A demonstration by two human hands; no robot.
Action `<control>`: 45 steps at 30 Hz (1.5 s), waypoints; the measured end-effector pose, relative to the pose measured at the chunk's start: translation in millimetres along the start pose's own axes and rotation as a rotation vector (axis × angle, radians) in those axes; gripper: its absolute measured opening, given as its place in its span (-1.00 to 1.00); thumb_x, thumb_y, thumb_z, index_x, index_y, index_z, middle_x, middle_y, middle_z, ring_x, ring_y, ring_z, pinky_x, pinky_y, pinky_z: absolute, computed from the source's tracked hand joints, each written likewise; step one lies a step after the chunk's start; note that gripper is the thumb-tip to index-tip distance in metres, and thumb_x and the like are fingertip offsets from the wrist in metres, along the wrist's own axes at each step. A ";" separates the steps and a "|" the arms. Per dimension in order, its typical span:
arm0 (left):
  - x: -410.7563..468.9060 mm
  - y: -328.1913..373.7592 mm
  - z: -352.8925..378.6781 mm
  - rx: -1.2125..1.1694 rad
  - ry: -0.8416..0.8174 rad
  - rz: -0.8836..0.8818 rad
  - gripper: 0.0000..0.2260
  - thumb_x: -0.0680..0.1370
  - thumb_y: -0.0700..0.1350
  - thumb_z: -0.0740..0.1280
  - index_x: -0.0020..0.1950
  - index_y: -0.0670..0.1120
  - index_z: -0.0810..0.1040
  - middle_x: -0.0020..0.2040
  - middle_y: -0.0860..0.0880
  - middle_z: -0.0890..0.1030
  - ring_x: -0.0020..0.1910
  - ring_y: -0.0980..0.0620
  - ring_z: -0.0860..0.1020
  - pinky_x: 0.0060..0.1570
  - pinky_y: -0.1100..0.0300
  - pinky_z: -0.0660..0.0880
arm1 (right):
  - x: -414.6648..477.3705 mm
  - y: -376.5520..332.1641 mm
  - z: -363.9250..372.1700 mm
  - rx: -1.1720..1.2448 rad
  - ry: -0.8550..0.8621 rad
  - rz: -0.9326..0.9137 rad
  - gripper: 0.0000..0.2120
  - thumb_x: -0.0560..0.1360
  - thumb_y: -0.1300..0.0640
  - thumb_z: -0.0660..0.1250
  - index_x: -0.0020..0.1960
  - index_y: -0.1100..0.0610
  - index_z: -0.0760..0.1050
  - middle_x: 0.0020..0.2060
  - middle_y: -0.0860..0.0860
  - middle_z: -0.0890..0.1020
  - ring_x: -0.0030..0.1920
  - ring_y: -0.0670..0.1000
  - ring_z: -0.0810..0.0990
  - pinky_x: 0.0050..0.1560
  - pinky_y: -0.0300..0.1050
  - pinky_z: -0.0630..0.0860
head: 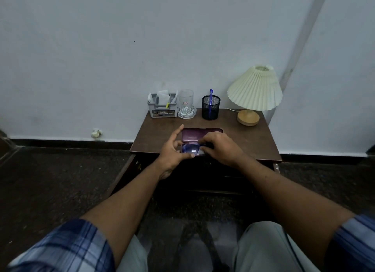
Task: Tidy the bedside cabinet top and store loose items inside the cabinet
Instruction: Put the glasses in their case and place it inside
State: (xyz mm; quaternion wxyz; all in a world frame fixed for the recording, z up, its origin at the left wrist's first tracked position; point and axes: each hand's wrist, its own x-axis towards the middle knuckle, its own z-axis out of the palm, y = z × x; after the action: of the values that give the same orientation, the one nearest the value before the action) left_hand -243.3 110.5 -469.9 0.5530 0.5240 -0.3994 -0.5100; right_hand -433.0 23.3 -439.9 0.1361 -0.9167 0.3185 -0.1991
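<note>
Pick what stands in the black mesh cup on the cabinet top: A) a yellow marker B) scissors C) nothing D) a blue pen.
D: a blue pen stands in the black mesh cup, sticking out above its rim, between the glass and the lamp.

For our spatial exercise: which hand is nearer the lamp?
Right. The right hand is front-left of the lamp; the left hand lies further left, past the purple case.

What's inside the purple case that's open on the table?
A shiny bluish piece, maybe a glasses lens, sits in the open purple case. The left hand and right hand hold it and cover the rest, so I can't tell what else is inside.
</note>
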 end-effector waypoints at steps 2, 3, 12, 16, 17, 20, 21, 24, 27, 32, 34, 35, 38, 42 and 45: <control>0.8 -1.4 0.7 -0.024 -0.004 -0.014 -0.02 0.30 -0.48 0.55 0.51 0.25 0.33 0.13 -0.23 0.67 0.11 -0.18 0.69 0.03 0.02 0.64 | -2.4 1.3 -2.8 0.048 0.028 0.032 -0.73 0.50 0.04 0.45 0.19 0.05 0.65 0.03 -0.04 0.70 0.04 -0.05 0.64 0.06 -0.10 0.58; 1.9 -2.1 1.3 -0.038 0.000 -0.018 -0.02 0.29 -0.47 0.56 0.49 0.28 0.35 0.14 -0.23 0.67 0.11 -0.19 0.69 0.02 0.01 0.65 | -4.2 2.6 -4.8 0.076 0.057 0.057 -0.73 0.50 0.03 0.46 0.18 0.04 0.65 0.03 -0.05 0.70 0.03 -0.07 0.64 0.07 -0.10 0.59; 3.0 -3.0 -0.4 -0.079 -0.005 -0.052 -0.06 0.22 -0.38 0.64 0.39 0.33 0.43 0.20 -0.30 0.63 0.13 -0.22 0.68 0.03 -0.16 0.64 | -25.0 22.7 -9.6 0.414 0.354 0.547 -0.64 0.51 -0.12 0.42 0.24 -0.04 0.45 0.16 -0.02 0.47 0.15 -0.03 0.51 0.16 -0.04 0.51; -1.3 -2.6 2.8 -0.036 0.017 -0.052 -0.12 0.20 -0.33 0.66 0.36 0.27 0.44 0.17 -0.33 0.62 0.10 -0.24 0.69 0.01 -0.17 0.64 | -33.9 17.0 -6.6 1.020 0.170 0.766 -0.57 0.60 -0.22 0.25 0.38 -0.04 0.36 0.20 0.04 0.57 0.16 0.11 0.65 -0.01 0.19 0.68; -2.4 -2.3 3.6 -0.014 0.025 -0.049 -0.15 0.22 -0.34 0.65 0.35 0.25 0.43 0.15 -0.33 0.63 0.08 -0.23 0.70 -0.01 -0.15 0.65 | -35.3 15.3 -5.0 1.064 0.137 0.778 -0.58 0.61 -0.24 0.22 0.35 -0.01 0.39 0.18 0.05 0.60 0.11 0.16 0.68 -0.08 0.19 0.69; -5.3 -2.9 6.6 0.050 0.051 -0.033 -0.28 0.30 -0.39 0.60 0.31 0.09 0.42 0.12 -0.31 0.65 0.03 -0.17 0.71 -0.09 -0.04 0.66 | -36.2 13.1 3.7 1.154 0.157 0.807 -0.55 0.61 -0.23 0.22 0.26 0.12 0.44 0.04 0.07 0.62 -0.02 0.18 0.71 -0.13 0.18 0.69; -5.7 -2.8 7.9 0.078 0.063 -0.017 -0.35 0.32 -0.40 0.58 0.28 0.02 0.43 0.12 -0.29 0.65 0.02 -0.15 0.70 -0.10 0.00 0.67 | -35.5 13.0 6.3 1.179 0.181 0.817 -0.55 0.61 -0.21 0.24 0.23 0.16 0.45 0.01 0.07 0.61 -0.02 0.15 0.70 -0.13 0.17 0.69; -4.7 -1.8 11.2 0.168 0.075 0.024 -0.50 0.35 -0.42 0.55 0.18 -0.11 0.48 0.11 -0.23 0.64 0.02 -0.10 0.65 -0.01 0.10 0.65 | -34.1 15.1 13.5 1.203 0.226 0.821 -0.64 0.61 -0.11 0.30 0.15 0.19 0.47 0.00 0.12 0.62 -0.03 0.11 0.68 -0.12 0.07 0.69; -4.1 -1.0 12.3 0.186 0.060 0.025 -0.56 0.34 -0.42 0.56 0.14 -0.15 0.56 0.13 -0.18 0.63 0.02 -0.02 0.64 0.09 0.13 0.63 | -33.9 17.0 19.8 1.163 0.275 0.785 -0.72 0.59 0.01 0.38 0.12 0.22 0.52 -0.02 0.15 0.64 -0.05 0.08 0.67 -0.16 -0.04 0.68; -0.9 -1.0 19.7 -0.009 0.128 -0.033 -0.74 0.45 -0.31 0.52 0.08 -0.10 0.61 0.12 -0.13 0.61 0.05 -0.01 0.63 0.17 0.00 0.61 | -33.6 17.3 23.7 1.066 0.290 0.746 -0.66 0.52 0.11 0.48 0.25 0.17 0.53 0.13 0.17 0.63 0.03 0.07 0.67 -0.09 -0.06 0.67; 1.2 -0.9 23.0 -0.104 0.174 -0.057 -0.78 0.52 -0.33 0.44 0.12 -0.13 0.60 0.10 -0.12 0.61 0.05 -0.02 0.62 0.13 0.00 0.60 | -33.4 17.7 24.2 1.051 0.297 0.748 -0.63 0.50 0.10 0.50 0.26 0.14 0.53 0.15 0.18 0.63 0.10 0.15 0.68 0.07 0.09 0.67; 1.7 -0.6 25.0 -0.132 0.196 -0.061 -0.78 0.54 -0.34 0.41 0.15 -0.13 0.59 0.07 -0.09 0.62 0.03 0.00 0.61 0.07 0.05 0.61 | -33.6 17.3 23.7 1.062 0.300 0.752 -0.62 0.49 0.10 0.51 0.26 0.14 0.53 0.14 0.18 0.63 0.12 0.19 0.68 0.12 0.15 0.65; 1.3 0.2 31.8 -0.270 0.277 -0.073 -0.76 0.55 -0.39 0.36 0.14 -0.11 0.55 0.05 -0.07 0.63 0.02 0.01 0.62 0.05 0.07 0.61 | -34.0 13.1 21.9 1.113 0.298 0.763 -0.58 0.47 0.11 0.53 0.27 0.13 0.52 0.14 0.18 0.63 0.11 0.20 0.69 0.10 0.17 0.66; 0.0 -1.7 37.3 -0.377 0.323 -0.124 -0.74 0.57 -0.40 0.30 0.12 -0.07 0.56 0.31 -0.18 0.57 0.29 -0.16 0.55 0.19 -0.09 0.56 | -32.0 5.3 19.9 1.195 0.308 0.751 -0.58 0.50 0.20 0.49 0.32 0.20 0.47 0.17 0.20 0.61 0.13 0.18 0.68 0.06 0.13 0.68; 0.2 -5.1 36.6 -0.407 0.314 -0.139 -0.70 0.58 -0.42 0.28 0.20 -0.11 0.56 0.37 -0.23 0.53 0.35 -0.21 0.52 0.21 -0.09 0.57 | -32.3 3.6 17.7 1.219 0.282 0.766 -0.58 0.52 0.21 0.46 0.33 0.19 0.45 0.20 0.18 0.59 0.10 0.12 0.69 -0.02 0.08 0.70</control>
State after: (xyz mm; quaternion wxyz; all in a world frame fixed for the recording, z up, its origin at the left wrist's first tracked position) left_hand -279.8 104.3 -470.1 0.6661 0.5008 -0.1609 -0.5289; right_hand -450.1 43.4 -465.9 0.6396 -0.4685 0.4637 -0.3954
